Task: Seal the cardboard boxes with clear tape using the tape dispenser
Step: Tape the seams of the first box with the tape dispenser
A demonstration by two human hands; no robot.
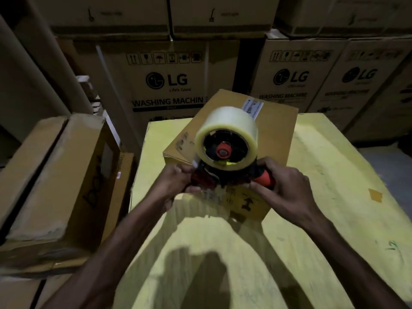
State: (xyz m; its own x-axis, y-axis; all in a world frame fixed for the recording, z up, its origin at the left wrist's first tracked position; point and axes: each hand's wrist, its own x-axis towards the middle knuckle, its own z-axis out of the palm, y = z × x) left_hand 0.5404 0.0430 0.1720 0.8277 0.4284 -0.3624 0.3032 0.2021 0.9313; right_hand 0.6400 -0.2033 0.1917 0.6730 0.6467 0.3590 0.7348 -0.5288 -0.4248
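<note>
A small brown cardboard box (pixel 274 130) sits on a yellow work surface (pixel 323 197) in the middle of the view, with a white label near its far edge. Above its near edge I hold a tape dispenser (pixel 225 172) carrying a fat roll of clear tape (pixel 227 130) on a black and orange hub. My right hand (pixel 281 186) grips the orange handle. My left hand (pixel 178 184) pinches the front end of the dispenser, where a strip of clear tape hangs down over the box's near face.
A long worn cardboard box (pixel 55 175) lies at the left beside the yellow surface. Tall LG washing machine cartons (pixel 165 85) are stacked behind and at the right (pixel 289 76). A piece of brown tape (pixel 375 195) is stuck on the yellow surface.
</note>
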